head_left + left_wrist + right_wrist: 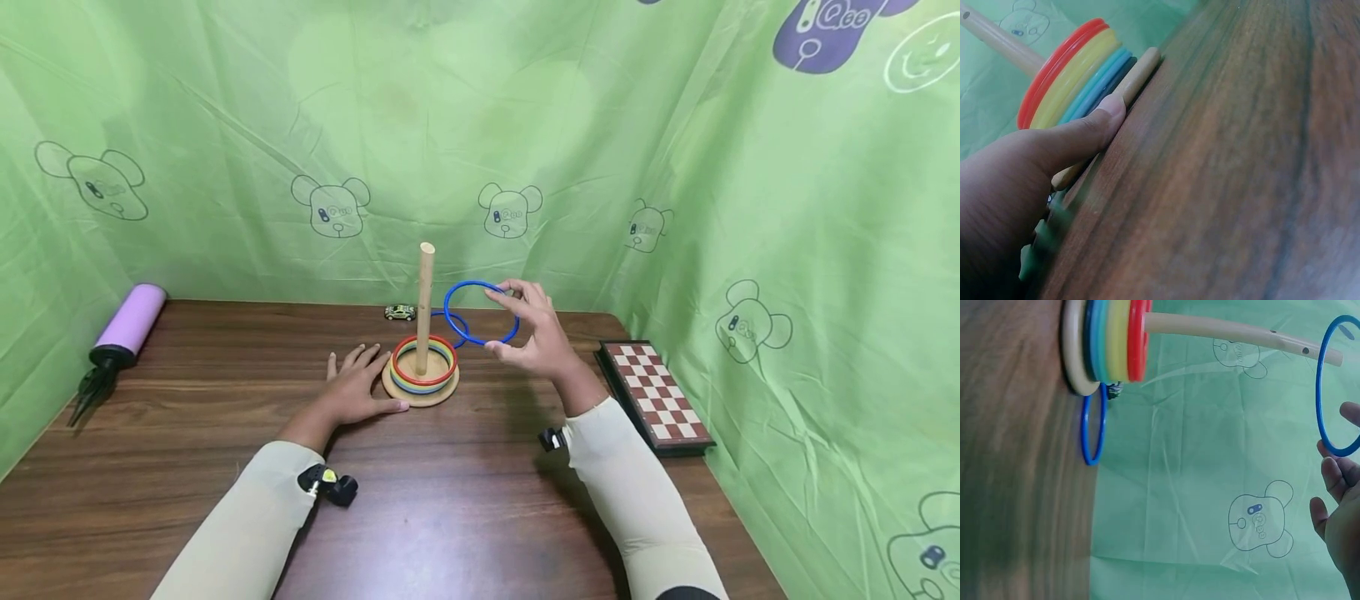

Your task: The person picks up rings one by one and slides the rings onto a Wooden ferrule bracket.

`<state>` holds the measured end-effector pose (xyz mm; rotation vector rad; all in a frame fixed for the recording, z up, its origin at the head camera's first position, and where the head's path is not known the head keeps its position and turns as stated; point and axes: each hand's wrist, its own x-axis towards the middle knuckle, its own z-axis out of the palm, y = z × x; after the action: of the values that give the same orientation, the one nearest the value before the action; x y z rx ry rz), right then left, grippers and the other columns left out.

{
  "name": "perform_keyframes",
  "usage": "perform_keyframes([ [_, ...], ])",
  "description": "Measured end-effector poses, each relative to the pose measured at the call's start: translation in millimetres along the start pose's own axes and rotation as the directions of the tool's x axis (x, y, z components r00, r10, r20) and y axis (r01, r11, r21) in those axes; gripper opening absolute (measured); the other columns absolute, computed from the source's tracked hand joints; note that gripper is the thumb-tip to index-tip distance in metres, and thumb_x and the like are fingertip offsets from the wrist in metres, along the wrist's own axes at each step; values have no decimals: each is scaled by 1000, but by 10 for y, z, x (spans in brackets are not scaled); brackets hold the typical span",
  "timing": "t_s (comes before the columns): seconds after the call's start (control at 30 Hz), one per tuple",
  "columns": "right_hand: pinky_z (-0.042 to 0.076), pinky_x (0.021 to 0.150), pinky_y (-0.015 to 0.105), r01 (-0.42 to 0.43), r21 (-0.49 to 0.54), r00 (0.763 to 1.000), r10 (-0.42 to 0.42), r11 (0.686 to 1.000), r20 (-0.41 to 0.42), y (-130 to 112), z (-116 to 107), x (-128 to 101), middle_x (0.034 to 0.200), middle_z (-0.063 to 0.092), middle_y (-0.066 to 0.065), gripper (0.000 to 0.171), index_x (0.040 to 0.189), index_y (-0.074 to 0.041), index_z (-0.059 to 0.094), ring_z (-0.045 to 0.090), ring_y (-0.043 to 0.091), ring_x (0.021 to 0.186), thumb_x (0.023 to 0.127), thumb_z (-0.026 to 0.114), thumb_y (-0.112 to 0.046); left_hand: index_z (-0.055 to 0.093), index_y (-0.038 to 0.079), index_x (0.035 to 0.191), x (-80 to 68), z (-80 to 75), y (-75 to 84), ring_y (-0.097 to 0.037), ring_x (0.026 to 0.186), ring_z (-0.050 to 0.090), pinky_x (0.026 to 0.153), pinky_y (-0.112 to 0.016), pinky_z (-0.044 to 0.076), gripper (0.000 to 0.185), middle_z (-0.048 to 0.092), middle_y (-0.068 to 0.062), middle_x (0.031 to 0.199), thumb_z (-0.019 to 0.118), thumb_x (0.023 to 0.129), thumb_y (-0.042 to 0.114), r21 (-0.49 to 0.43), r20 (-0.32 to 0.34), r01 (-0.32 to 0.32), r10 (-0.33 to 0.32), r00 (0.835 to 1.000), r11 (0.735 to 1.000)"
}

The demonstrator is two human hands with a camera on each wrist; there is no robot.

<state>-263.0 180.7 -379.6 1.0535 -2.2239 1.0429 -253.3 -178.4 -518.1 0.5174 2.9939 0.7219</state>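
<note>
A wooden peg [426,292] rises from a round wooden base [420,403]. Around its foot lie stacked rings, with a red ring [1137,344] on top, a yellow ring [1117,347] below it, then light blue and dark blue ones. My left hand [352,396] rests on the table with fingers spread, its straight thumb [1107,115] pressed to the base's edge. Right of the peg and above the table, my right hand [546,337] pinches a blue ring [447,310] between thumb and fingers. Behind the base, a second blue ring [1084,434] lies on the table, partly hidden in the head view.
Near the back edge stands a small toy car [400,312]. A purple hand pump [131,321] with a black end lies at the far left. To the right is a folded checkered chessboard box [656,392]. Green printed curtain [420,125] encloses the wooden table [435,517].
</note>
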Motion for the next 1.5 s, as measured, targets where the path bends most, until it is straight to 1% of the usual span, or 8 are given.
perform_keyframes([
  [0.1,32,104,54,4,5,1000,-4,1000,-23,7,-8,79,147,61,17,73,146,-10,71,47,32,122,79,90,-31,40,9,170,0,-1,1,-52,167,17,126,-86,-4,118,30,-25,178,79,83,79,-3,3,1,-1,1000,1000],
  [0.23,32,106,57,17,10,998,-17,1000,-52,-8,-33,184,145,61,20,74,146,-6,69,47,36,124,80,88,-33,40,9,170,2,-1,8,-52,167,17,126,-86,-3,118,30,-26,178,79,83,79,-2,6,2,-2,1000,1000],
  [0.43,34,107,51,30,15,993,-28,999,-119,-84,-57,360,147,59,21,78,149,-9,68,48,38,128,81,84,-42,40,9,170,-1,-9,9,-52,167,17,126,-86,-3,117,29,-25,178,78,84,79,-2,9,4,-4,1000,1000],
  [0.6,33,113,55,15,26,987,-11,1000,-163,-160,-15,500,149,58,21,79,149,-8,67,47,37,135,81,82,-45,40,8,169,2,-2,1,-53,167,17,125,-87,-3,118,30,-26,178,77,83,80,-1,5,-2,2,1000,1000],
  [0.77,32,116,58,-7,52,985,16,999,-174,-219,73,618,150,59,20,76,149,-10,69,45,37,144,80,85,-39,40,8,169,11,8,-9,-53,166,18,125,-87,-3,118,30,-27,178,77,83,80,4,3,-6,6,1000,1000],
  [0.93,33,115,57,-19,72,985,31,997,-168,-239,174,699,150,59,19,74,149,-10,69,47,36,141,80,90,-30,38,9,170,19,7,-9,-52,168,16,126,-86,-4,119,28,-25,179,76,84,81,7,21,7,-7,1000,1000],
  [1.2,35,117,59,-76,40,990,80,996,-115,-187,353,658,151,59,18,82,151,-7,66,49,36,138,78,91,-35,38,9,170,25,19,-29,-52,168,15,125,-86,-5,119,28,-25,178,76,83,81,3,10,6,-6,1000,1000],
  [1.5,34,118,61,-213,40,976,214,976,-32,-74,611,409,155,58,12,83,153,-6,64,48,32,142,81,96,-32,39,9,170,13,10,-23,-51,167,16,125,-87,-4,120,30,-26,178,77,82,82,1,7,7,-7,1000,1000],
])
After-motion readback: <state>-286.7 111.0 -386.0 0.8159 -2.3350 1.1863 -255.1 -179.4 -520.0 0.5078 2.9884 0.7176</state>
